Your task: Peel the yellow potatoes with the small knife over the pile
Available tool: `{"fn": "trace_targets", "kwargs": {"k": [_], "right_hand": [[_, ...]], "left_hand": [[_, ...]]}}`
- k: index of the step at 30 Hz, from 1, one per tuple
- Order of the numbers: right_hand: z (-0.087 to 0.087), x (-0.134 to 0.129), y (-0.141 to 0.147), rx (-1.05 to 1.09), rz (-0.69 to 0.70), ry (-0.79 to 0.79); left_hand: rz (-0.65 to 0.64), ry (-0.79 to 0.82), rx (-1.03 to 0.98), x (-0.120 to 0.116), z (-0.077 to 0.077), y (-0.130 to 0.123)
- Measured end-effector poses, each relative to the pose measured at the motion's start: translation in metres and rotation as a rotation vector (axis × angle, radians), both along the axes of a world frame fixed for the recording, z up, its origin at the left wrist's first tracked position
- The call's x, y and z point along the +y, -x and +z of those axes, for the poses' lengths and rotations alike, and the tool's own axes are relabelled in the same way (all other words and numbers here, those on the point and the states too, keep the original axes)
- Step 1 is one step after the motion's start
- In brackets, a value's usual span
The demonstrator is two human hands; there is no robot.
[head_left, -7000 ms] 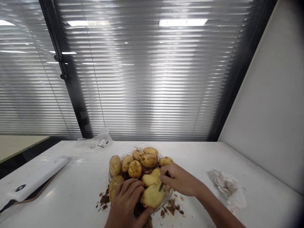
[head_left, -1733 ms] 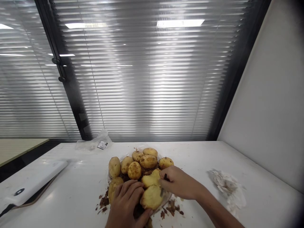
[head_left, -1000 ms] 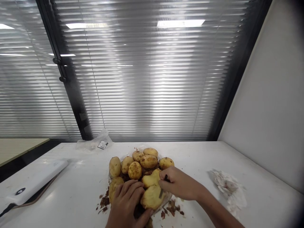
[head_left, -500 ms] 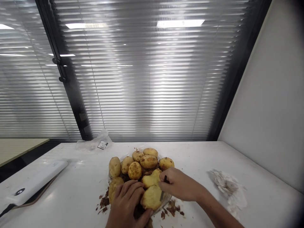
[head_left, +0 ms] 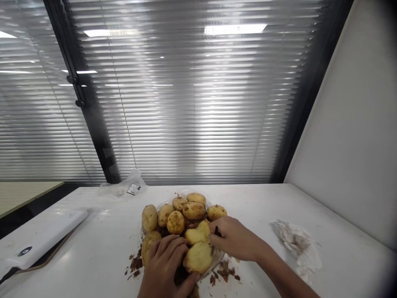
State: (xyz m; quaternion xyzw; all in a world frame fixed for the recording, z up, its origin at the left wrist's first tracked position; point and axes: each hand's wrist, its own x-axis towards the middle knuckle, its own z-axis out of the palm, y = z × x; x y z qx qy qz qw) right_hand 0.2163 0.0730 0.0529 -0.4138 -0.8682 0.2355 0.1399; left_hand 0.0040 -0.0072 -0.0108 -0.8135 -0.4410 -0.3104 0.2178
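Note:
My left hand [head_left: 167, 265] grips the side of a pale, peeled potato [head_left: 198, 257], thumb at its near edge and fingers along its left. My right hand [head_left: 232, 239] is closed around a small knife [head_left: 218, 231] with a dark handle. Its short blade points down at the right edge of that potato, though most of it is hidden or blurred. Just behind lies another pale yellow potato piece [head_left: 197, 233], close to the right fingertips. Several browner potatoes [head_left: 194, 210] are heaped beyond my hands on a clear plastic bag [head_left: 218, 258].
Brown peel scraps [head_left: 226, 271] lie on the white table [head_left: 263, 207] on both sides of the heap. Crumpled, stained tissue [head_left: 297, 244] is at the right. A white elongated device [head_left: 49, 238] lies at the left, and a labelled plastic bag [head_left: 124, 186] at the back, before the blinds.
My right hand with the knife has shifted slightly up and to the right along the peeled potato's edge. My left hand keeps its hold, and the heap stays the same.

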Motion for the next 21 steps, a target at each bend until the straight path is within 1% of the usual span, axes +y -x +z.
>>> {"fn": "trace_targets", "kwargs": {"k": [3, 7, 11, 14, 19, 21], "right_hand": [[0.0, 0.0012, 0.0004, 0.0, -0.006, -0.031], [0.0007, -0.001, 0.0013, 0.039, 0.101, 0.045], [0.0002, -0.0029, 0.0029, 0.008, 0.062, 0.021], [-0.0004, -0.0028, 0.0026, 0.005, 0.061, 0.01], [0.0003, -0.0017, -0.0007, 0.003, -0.014, -0.039], [0.0011, -0.002, -0.0009, 0.039, 0.029, -0.009]], "left_hand": [[0.001, 0.001, -0.017, 0.0003, 0.0003, -0.0002], [0.0, 0.015, -0.027, 0.0, 0.001, -0.0008], [-0.003, 0.017, -0.034, -0.0005, 0.0012, -0.0008], [-0.001, 0.013, -0.032, -0.0002, 0.0008, -0.0004], [0.004, 0.023, -0.011, -0.0002, 0.0009, 0.0005], [0.003, 0.012, -0.005, -0.0006, 0.001, 0.001]]}}
